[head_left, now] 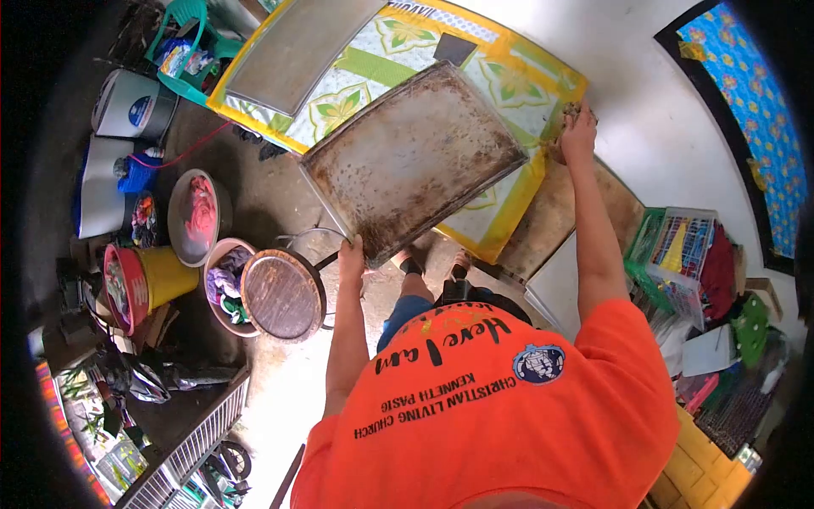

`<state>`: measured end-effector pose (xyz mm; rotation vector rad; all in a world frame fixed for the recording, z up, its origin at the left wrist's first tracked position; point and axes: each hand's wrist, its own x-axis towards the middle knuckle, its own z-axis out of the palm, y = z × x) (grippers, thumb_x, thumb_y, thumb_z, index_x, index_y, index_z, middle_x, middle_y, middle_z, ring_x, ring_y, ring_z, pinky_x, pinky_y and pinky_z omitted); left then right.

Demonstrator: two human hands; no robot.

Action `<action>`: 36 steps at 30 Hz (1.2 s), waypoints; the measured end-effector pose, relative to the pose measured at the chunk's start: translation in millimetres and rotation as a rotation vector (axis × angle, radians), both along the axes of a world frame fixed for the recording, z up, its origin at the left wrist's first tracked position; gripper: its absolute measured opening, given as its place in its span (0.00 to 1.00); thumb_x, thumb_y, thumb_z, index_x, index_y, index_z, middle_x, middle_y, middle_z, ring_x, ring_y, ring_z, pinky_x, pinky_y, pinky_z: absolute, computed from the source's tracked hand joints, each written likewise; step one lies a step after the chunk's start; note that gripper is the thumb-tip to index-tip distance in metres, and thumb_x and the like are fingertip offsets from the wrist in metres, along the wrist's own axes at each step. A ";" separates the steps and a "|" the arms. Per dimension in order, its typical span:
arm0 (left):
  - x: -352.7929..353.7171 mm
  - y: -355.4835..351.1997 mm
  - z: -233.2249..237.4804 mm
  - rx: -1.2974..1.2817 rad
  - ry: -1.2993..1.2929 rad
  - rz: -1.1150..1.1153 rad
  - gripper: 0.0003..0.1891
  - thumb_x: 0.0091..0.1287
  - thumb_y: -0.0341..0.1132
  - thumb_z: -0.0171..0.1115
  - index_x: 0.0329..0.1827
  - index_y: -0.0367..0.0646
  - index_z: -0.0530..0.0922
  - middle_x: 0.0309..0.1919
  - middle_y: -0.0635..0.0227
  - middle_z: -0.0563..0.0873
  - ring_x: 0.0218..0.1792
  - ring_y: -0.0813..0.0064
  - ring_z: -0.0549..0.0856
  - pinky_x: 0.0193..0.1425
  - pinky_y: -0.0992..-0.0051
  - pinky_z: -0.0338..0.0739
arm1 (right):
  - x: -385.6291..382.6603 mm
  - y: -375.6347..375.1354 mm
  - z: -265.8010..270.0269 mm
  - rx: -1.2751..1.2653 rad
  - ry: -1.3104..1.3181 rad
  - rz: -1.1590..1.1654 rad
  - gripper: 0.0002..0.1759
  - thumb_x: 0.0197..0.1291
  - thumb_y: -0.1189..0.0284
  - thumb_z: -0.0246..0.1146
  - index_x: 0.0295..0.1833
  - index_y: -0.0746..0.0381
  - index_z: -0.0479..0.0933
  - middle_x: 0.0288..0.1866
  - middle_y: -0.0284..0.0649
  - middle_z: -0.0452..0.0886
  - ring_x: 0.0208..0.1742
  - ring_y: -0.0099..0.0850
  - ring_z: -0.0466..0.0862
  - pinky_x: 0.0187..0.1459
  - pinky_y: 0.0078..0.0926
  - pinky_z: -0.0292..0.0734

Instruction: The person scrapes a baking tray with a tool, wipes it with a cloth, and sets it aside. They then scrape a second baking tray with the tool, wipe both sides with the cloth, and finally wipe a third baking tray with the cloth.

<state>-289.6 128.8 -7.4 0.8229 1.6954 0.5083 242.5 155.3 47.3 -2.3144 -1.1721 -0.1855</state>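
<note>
A large, stained metal tray (415, 157) lies tilted over the table's near edge. My left hand (352, 254) is closed on its near left corner. At the table's right corner, my right hand (578, 134) is on a crumpled brownish thing (557, 146), possibly a rag, too small to make out. The table (403, 38) has a green and white patterned cover with yellow edging. On its far left lies a second, greyish tray (297, 51). Beyond the stained tray is a small dark square piece (454, 50).
Left of me stand a round wooden stool (284, 295), a basin of clothes (227, 284), a grey basin (180, 222) and a yellow bucket (170, 276). A green chair (191, 72) is at the back left. Crates (678, 246) stand at the right.
</note>
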 end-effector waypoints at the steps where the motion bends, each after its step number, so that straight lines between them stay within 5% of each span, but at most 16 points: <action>1: -0.1 0.4 6.9 -0.020 -0.031 0.032 0.22 0.62 0.37 0.63 0.55 0.35 0.71 0.38 0.55 0.82 0.31 0.68 0.82 0.23 0.69 0.77 | -0.9 3.8 12.4 0.128 0.025 0.038 0.36 0.61 0.69 0.58 0.73 0.59 0.51 0.63 0.58 0.66 0.59 0.55 0.70 0.60 0.47 0.65; 4: -22.3 -4.0 -31.0 0.557 0.281 0.067 0.22 0.65 0.41 0.60 0.54 0.34 0.73 0.33 0.58 0.83 0.29 0.70 0.81 0.30 0.70 0.76 | -29.4 13.7 41.8 0.278 0.111 0.084 0.37 0.60 0.68 0.60 0.72 0.64 0.54 0.63 0.58 0.68 0.61 0.53 0.69 0.61 0.42 0.64; 8: -19.9 4.4 44.6 0.348 0.264 0.151 0.22 0.70 0.49 0.55 0.34 0.34 0.81 0.25 0.67 0.81 0.29 0.76 0.77 0.42 0.75 0.70 | -104.6 22.5 68.7 0.343 0.413 0.275 0.35 0.60 0.67 0.61 0.70 0.66 0.57 0.64 0.57 0.68 0.65 0.48 0.69 0.64 0.38 0.62; 9: -8.5 6.4 58.8 0.427 0.119 0.219 0.23 0.70 0.48 0.55 0.28 0.34 0.82 0.25 0.67 0.82 0.30 0.76 0.76 0.43 0.76 0.69 | -128.8 25.0 72.5 0.372 0.479 0.346 0.35 0.60 0.67 0.62 0.70 0.66 0.58 0.65 0.57 0.68 0.65 0.46 0.69 0.65 0.36 0.62; 12: 21.4 17.2 82.0 0.329 -0.205 0.240 0.31 0.70 0.60 0.44 0.53 0.39 0.78 0.55 0.59 0.78 0.56 0.67 0.73 0.63 0.59 0.62 | -206.5 29.2 81.8 0.385 0.630 0.613 0.33 0.57 0.68 0.64 0.67 0.66 0.62 0.60 0.52 0.73 0.61 0.44 0.74 0.63 0.36 0.65; 15: 47.2 42.4 84.7 0.126 -0.717 0.372 0.37 0.67 0.66 0.39 0.66 0.44 0.66 0.67 0.61 0.66 0.66 0.60 0.64 0.67 0.49 0.55 | -290.2 20.0 83.4 0.325 0.634 0.887 0.30 0.55 0.70 0.65 0.63 0.63 0.67 0.56 0.49 0.76 0.57 0.45 0.77 0.58 0.38 0.70; 17: 52.1 60.8 18.2 0.218 -1.653 0.201 0.36 0.68 0.65 0.41 0.69 0.47 0.61 0.65 0.61 0.68 0.64 0.60 0.67 0.68 0.57 0.59 | -336.9 8.5 105.2 0.238 0.511 1.096 0.27 0.55 0.69 0.65 0.61 0.59 0.70 0.55 0.50 0.76 0.55 0.48 0.77 0.55 0.42 0.72; 19: 70.2 50.0 36.1 0.410 -1.974 -0.053 0.33 0.71 0.62 0.36 0.70 0.48 0.60 0.67 0.67 0.66 0.68 0.61 0.61 0.69 0.48 0.55 | -360.6 2.6 86.1 0.123 0.377 0.949 0.27 0.56 0.66 0.64 0.61 0.59 0.70 0.55 0.50 0.76 0.55 0.48 0.77 0.55 0.43 0.72; 22: 83.4 49.3 92.6 0.067 -1.212 0.223 0.31 0.73 0.59 0.33 0.71 0.49 0.57 0.69 0.69 0.63 0.70 0.63 0.60 0.69 0.48 0.53 | -362.4 52.0 30.1 -0.003 0.607 0.775 0.26 0.57 0.64 0.62 0.61 0.59 0.70 0.55 0.51 0.76 0.54 0.48 0.77 0.54 0.43 0.72; 24: 88.0 34.3 107.2 0.143 -0.884 -0.015 0.34 0.73 0.60 0.30 0.75 0.47 0.51 0.74 0.65 0.55 0.74 0.62 0.52 0.75 0.59 0.43 | -333.3 85.1 -30.1 0.147 0.972 0.667 0.26 0.60 0.63 0.60 0.61 0.63 0.69 0.52 0.51 0.77 0.52 0.44 0.78 0.53 0.40 0.72; 27: 87.8 34.4 121.8 0.731 -0.154 -0.383 0.32 0.72 0.56 0.39 0.74 0.48 0.56 0.75 0.67 0.52 0.76 0.59 0.42 0.75 0.55 0.36 | -326.0 104.0 -39.1 0.203 1.429 0.447 0.25 0.62 0.62 0.59 0.60 0.65 0.68 0.52 0.47 0.76 0.51 0.39 0.77 0.51 0.37 0.73; 29: 90.3 33.8 112.5 0.768 0.346 -0.627 0.34 0.70 0.57 0.43 0.74 0.48 0.56 0.75 0.64 0.50 0.76 0.58 0.44 0.71 0.43 0.34 | -335.1 95.4 -9.0 0.161 1.666 0.350 0.25 0.63 0.62 0.59 0.60 0.67 0.67 0.52 0.45 0.75 0.50 0.36 0.77 0.50 0.34 0.73; 31: 80.2 30.8 88.7 0.857 0.809 -0.783 0.36 0.65 0.56 0.52 0.73 0.48 0.59 0.75 0.61 0.51 0.75 0.53 0.44 0.68 0.33 0.35 | -338.1 102.1 -1.1 0.189 1.591 0.259 0.25 0.64 0.63 0.59 0.59 0.68 0.66 0.53 0.44 0.74 0.50 0.35 0.76 0.49 0.33 0.73; 33: 54.7 25.6 90.6 0.700 0.888 -0.862 0.37 0.63 0.56 0.55 0.73 0.52 0.57 0.74 0.60 0.52 0.75 0.51 0.44 0.67 0.32 0.37 | -324.8 106.6 55.3 0.228 1.569 0.196 0.27 0.62 0.62 0.61 0.60 0.67 0.65 0.54 0.46 0.74 0.52 0.34 0.75 0.52 0.32 0.72; 35: 30.9 15.0 88.9 0.555 0.989 -0.809 0.39 0.60 0.56 0.59 0.74 0.62 0.55 0.73 0.56 0.54 0.73 0.44 0.49 0.68 0.34 0.41 | -277.2 136.5 28.3 0.352 1.476 0.221 0.30 0.61 0.61 0.62 0.63 0.65 0.64 0.56 0.48 0.74 0.56 0.38 0.75 0.58 0.35 0.69; 36: 15.1 8.8 69.3 0.509 0.839 -0.660 0.38 0.61 0.55 0.57 0.74 0.61 0.54 0.73 0.57 0.54 0.72 0.45 0.51 0.67 0.35 0.46 | -251.0 149.1 16.8 0.314 1.138 0.250 0.33 0.60 0.58 0.62 0.66 0.64 0.62 0.59 0.48 0.72 0.58 0.41 0.73 0.60 0.37 0.67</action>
